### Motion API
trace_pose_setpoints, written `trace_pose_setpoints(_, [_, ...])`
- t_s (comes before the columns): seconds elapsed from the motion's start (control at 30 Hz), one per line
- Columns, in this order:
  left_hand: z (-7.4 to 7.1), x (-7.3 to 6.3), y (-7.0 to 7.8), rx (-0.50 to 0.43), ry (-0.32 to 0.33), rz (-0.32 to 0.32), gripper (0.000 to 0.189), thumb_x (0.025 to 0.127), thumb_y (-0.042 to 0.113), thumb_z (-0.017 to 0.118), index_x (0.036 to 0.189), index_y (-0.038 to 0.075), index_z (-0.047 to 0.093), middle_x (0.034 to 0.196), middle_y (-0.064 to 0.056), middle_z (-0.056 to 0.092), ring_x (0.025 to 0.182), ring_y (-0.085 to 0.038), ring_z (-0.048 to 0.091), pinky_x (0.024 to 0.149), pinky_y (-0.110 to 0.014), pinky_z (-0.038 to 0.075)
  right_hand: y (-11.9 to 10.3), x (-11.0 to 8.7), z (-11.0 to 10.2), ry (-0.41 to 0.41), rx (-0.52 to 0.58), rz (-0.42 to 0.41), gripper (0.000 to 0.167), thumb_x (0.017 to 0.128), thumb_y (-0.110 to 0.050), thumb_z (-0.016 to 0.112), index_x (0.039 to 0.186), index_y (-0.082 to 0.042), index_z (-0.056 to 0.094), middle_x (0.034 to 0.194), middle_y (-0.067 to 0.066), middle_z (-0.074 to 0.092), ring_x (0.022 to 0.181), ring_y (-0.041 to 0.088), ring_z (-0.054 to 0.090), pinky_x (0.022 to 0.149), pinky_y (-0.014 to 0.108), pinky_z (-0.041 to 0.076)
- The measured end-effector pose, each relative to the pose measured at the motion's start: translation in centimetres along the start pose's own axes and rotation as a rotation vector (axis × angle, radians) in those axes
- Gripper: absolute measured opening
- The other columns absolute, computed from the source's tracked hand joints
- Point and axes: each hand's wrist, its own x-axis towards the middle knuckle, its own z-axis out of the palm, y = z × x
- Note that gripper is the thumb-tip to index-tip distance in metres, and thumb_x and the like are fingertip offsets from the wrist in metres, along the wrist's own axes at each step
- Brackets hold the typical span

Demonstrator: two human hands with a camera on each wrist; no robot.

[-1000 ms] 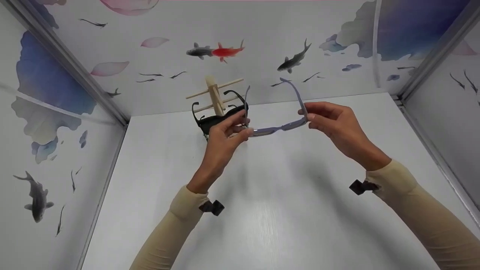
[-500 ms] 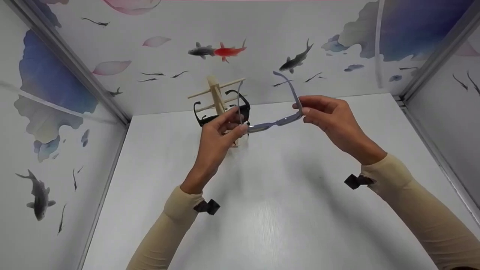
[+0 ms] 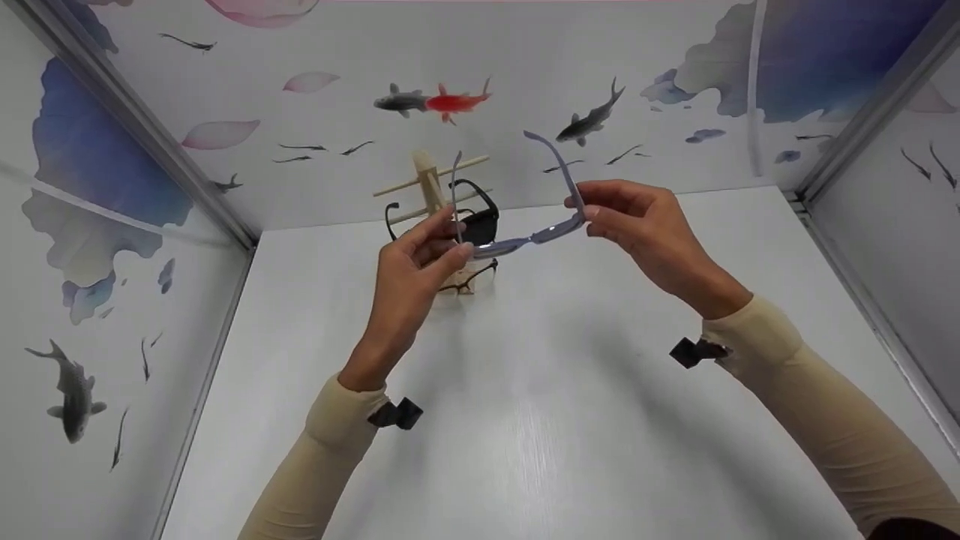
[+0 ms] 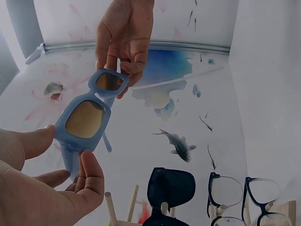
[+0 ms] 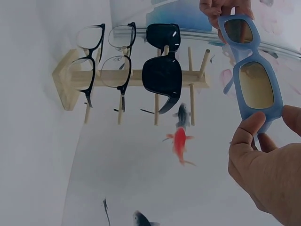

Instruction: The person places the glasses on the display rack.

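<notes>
Blue-framed sunglasses (image 3: 555, 229) with tinted lenses are held up in the air, temples unfolded and pointing away toward the back wall. My left hand (image 3: 409, 274) pinches them at the left hinge corner. At the right hinge corner my right hand (image 3: 637, 232) grips the frame between thumb and fingers. Behind the left hand stands a wooden glasses rack (image 5: 134, 78), partly hidden by it in the head view. Black sunglasses (image 5: 162, 70) hang on the rack, with two pairs of clear-lens glasses below, one nearer pair (image 5: 117, 70) and one pair (image 5: 85, 73) by the base.
The rack's top peg (image 3: 471, 162) carries no glasses and lies just behind the blue sunglasses. A white table (image 3: 525, 420) spreads below the hands. Printed walls with fish and petals rise at the back and both sides, the back wall (image 3: 525, 45) close behind the rack.
Both hands have moved left and slightly up with the blue sunglasses, toward the rack. The sunglasses now overlap the rack's right side in the head view, and the lower clear-lens glasses show below them.
</notes>
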Motion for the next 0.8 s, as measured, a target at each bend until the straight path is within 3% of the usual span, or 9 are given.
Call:
trace_pose_setpoints(0.43, [-2.0, -0.2, 0.5, 0.01, 0.04, 0.015, 0.058, 0.105, 0.007, 0.075, 0.159, 0.001, 0.056, 0.139, -0.022, 0.067, 0.117, -0.028, 0.07, 0.096, -0.03, 0.063, -0.3, 2.0, 2.0, -0.035, -0.009, -0.014, 0.034, 0.108, -0.012, 0.071, 0.14, -0.002, 0.073, 0.139, 0.022, 0.071, 0.129, 0.033, 0.066, 0.107, 0.036, 0.058])
trace_pose_setpoints(0.8, [-3.5, -0.6, 0.5, 0.054, 0.09, -0.021, 0.059, 0.105, 0.009, 0.077, 0.159, 0.001, 0.056, 0.142, -0.02, 0.067, 0.12, -0.025, 0.07, 0.105, -0.029, 0.06, 0.0, 3.4, 3.4, -0.052, -0.035, 0.002, 0.034, 0.108, -0.014, 0.071, 0.14, -0.003, 0.073, 0.136, 0.019, 0.072, 0.129, 0.033, 0.066, 0.107, 0.039, 0.059])
